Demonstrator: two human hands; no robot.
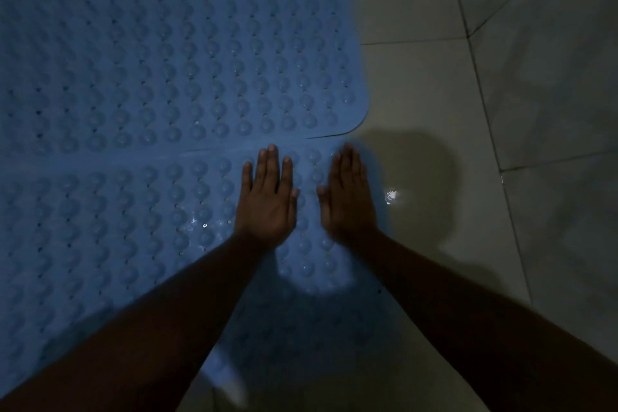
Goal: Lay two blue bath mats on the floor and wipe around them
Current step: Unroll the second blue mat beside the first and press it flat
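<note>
Lighting dim. Two bare forearms enter from the near edge and reach forward. Left hand (pixel 267 201) lies palm down on the near bath mat (pixel 117 227), fingers (pixel 271 164) straight and slightly spread, grasping nothing. Right hand (pixel 347 197) lies palm down just beside it on the same mat, at the mat's far right corner, fingers straight and together, grasping nothing; its outline is slightly blurred. The near bath mat is blue, covered in rows of round bumps, and lies flat on the floor (pixel 434 94), running off the left edge of the view. The far bath mat (pixel 184 53), same blue and same bumps, lies flat beyond it; their long edges touch just past the fingertips, and whether one overlaps cannot be told. A bright wet glint (pixel 390 196) shows on the pale tiled floor just right of the right hand, inside a dark rounded shadow. Grout lines (pixel 475 84) cross the tiles at right.
</note>
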